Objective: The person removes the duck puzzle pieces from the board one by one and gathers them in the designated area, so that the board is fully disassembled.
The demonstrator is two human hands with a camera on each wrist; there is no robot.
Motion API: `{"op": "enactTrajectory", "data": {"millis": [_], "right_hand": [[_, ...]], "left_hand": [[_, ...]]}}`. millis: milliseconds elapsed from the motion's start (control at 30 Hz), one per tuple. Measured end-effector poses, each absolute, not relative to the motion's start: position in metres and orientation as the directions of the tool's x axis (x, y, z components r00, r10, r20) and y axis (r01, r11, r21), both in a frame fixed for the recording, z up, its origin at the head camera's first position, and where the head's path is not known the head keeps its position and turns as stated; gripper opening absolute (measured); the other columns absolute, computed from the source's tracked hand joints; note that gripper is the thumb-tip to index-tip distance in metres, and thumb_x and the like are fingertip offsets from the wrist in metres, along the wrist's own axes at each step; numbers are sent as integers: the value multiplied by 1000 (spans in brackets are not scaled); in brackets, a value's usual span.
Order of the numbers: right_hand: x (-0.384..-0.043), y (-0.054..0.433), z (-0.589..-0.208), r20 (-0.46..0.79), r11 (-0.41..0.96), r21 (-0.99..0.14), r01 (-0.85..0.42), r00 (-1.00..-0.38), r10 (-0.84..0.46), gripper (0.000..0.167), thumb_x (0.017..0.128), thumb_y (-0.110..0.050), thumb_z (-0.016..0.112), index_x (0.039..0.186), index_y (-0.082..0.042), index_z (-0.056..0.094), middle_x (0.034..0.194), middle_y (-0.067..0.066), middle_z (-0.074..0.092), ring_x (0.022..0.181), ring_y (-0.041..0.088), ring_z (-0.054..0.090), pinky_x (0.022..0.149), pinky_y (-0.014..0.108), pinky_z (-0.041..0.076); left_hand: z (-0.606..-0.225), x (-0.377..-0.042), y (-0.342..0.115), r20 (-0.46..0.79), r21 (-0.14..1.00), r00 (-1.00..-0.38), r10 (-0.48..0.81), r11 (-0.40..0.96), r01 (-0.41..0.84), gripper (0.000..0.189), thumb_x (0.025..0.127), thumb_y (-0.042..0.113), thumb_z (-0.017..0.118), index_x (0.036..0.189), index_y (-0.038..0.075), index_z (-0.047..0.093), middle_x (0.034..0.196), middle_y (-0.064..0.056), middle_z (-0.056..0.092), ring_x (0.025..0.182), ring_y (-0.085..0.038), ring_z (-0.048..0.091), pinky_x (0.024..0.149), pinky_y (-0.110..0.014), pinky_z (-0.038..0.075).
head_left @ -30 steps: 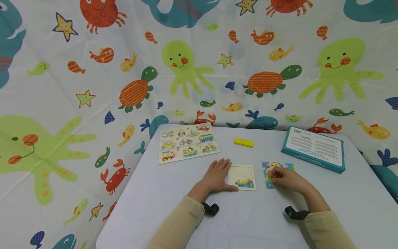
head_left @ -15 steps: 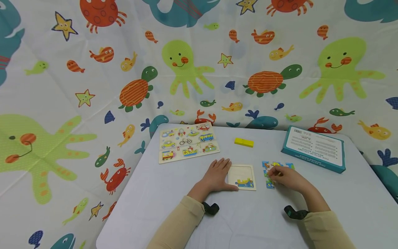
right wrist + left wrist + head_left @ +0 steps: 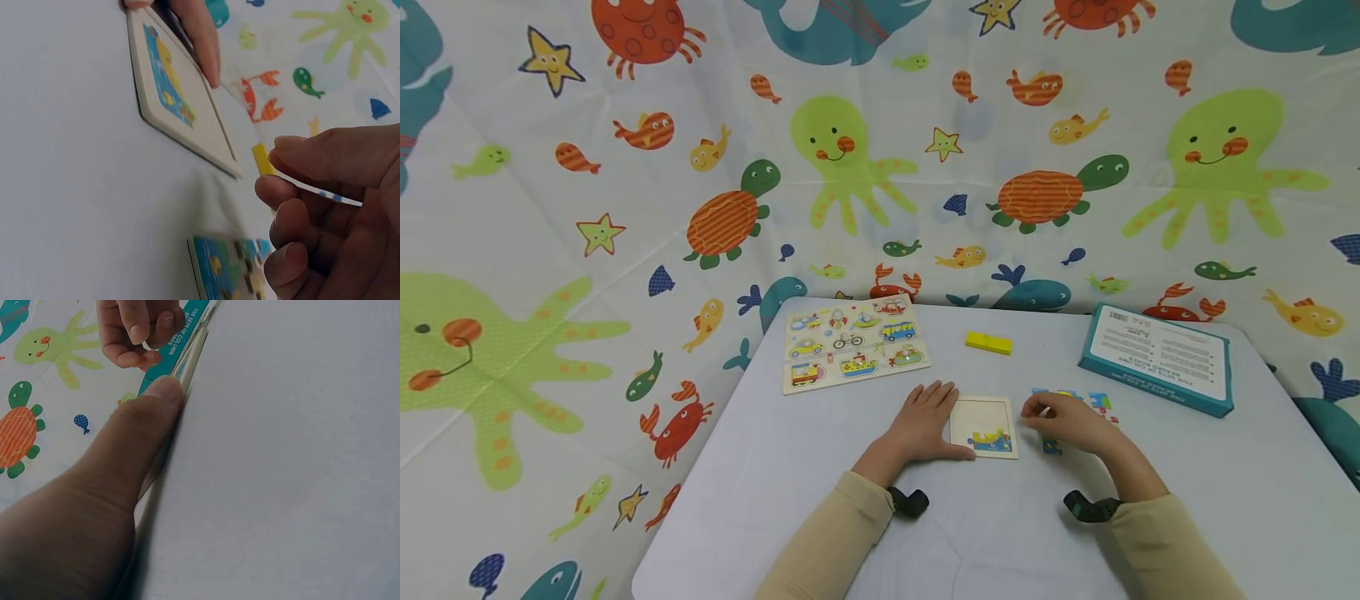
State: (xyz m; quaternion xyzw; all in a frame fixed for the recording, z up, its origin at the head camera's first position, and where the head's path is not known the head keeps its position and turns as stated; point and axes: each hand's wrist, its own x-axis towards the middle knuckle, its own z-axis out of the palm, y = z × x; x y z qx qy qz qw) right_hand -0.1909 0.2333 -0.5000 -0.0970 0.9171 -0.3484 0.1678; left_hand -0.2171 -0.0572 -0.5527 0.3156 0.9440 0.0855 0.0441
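Observation:
My left hand (image 3: pixel 925 422) lies spread at the left side of a small wooden puzzle tray (image 3: pixel 957 429), thumb on its near edge. A yellow-and-blue section of picture (image 3: pixel 169 78) fills part of the tray along one side. Between the tray and the group of loose puzzle pieces (image 3: pixel 1051 446), my right hand (image 3: pixel 1071 423) hovers with curled fingers, thumb and fingertip brought together. A pale sliver shows at that pinch in the left wrist view, seemingly a puzzle piece mostly hidden by the fingers. Beneath the hand, the loose pieces (image 3: pixel 215 269) are partly covered.
A wooden board with vehicle pictures (image 3: pixel 820 337) lies at the back left of the white table (image 3: pixel 850 533). A yellow block (image 3: pixel 988 343) sits behind the tray. At the back right is a teal box (image 3: pixel 1157 358). A sea-animal cloth (image 3: pixel 880 192) hangs behind.
My right hand has moved left from over the loose pieces toward the tray, exposing pieces at the right of the group. The left hand has stayed on the tray.

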Motion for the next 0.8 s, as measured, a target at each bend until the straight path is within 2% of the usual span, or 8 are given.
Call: {"op": "enactTrajectory", "data": {"millis": [267, 633, 800], "right_hand": [[-196, 208, -497, -256, 742, -666, -73, -912, -320, 16, 94, -31, 66, 106, -20, 66, 103, 0, 64, 89, 19, 54, 74, 30, 47], [-201, 183, -502, -217, 722, -672, -165, -888, -405, 17, 93, -26, 69, 107, -17, 68, 98, -4, 65, 88, 17, 55, 76, 31, 47], [-201, 175, -505, -233, 711, -686, -152, -881, -413, 16, 91, -24, 70, 106, -17, 69, 98, -4, 65, 89, 16, 55, 78, 32, 47]], "left_hand": [[-554, -218, -57, -31, 180, -802, 597, 793, 583, 118, 70, 92, 47, 159, 17, 23, 165, 1, 22, 154, -20, 15, 125, -46, 14], [-552, -217, -57, -23, 179, -800, 600, 790, 587, 119, 70, 93, 45, 158, 17, 24, 165, 1, 22, 154, -20, 16, 125, -46, 14], [-552, -217, -58, -21, 175, -799, 601, 789, 589, 118, 70, 93, 45, 158, 16, 24, 165, 1, 22, 154, -21, 16, 125, -46, 15]]}}
